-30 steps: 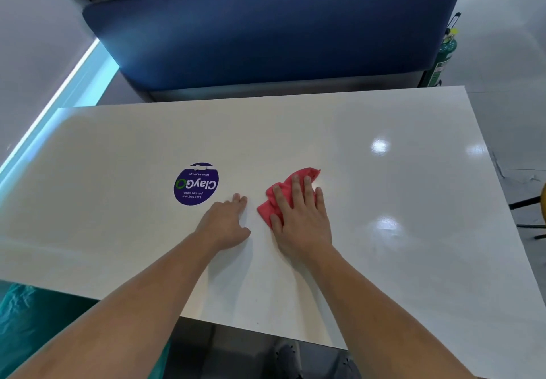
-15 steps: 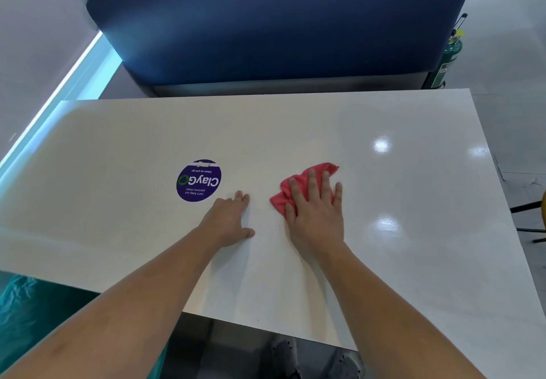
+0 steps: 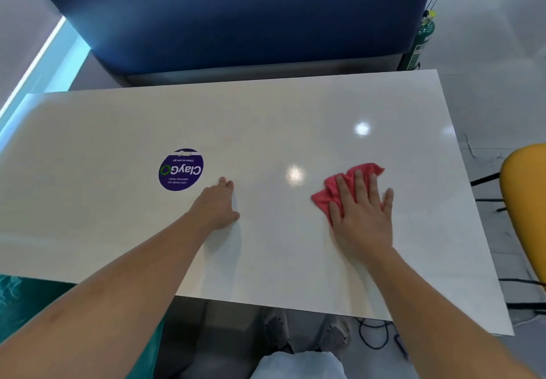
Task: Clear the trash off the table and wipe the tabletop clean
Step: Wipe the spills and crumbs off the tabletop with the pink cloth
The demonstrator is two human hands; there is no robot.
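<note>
A crumpled red cloth (image 3: 334, 190) lies on the glossy white tabletop (image 3: 295, 112), right of centre. My right hand (image 3: 364, 216) presses flat on the cloth with straight, spread fingers, covering most of it. My left hand (image 3: 218, 205) rests flat on the bare tabletop near the middle, fingers straight and together, holding nothing. No trash shows on the table.
A round purple ClayGo sticker (image 3: 180, 169) is stuck to the table left of my left hand. A blue padded bench (image 3: 242, 15) runs along the far edge. A yellow chair (image 3: 524, 207) stands at the right, a green cylinder (image 3: 421, 42) behind it. Cables (image 3: 373, 333) lie on the floor.
My right hand has slid the red cloth to the right across the tabletop. My left hand has stayed planted beside the sticker.
</note>
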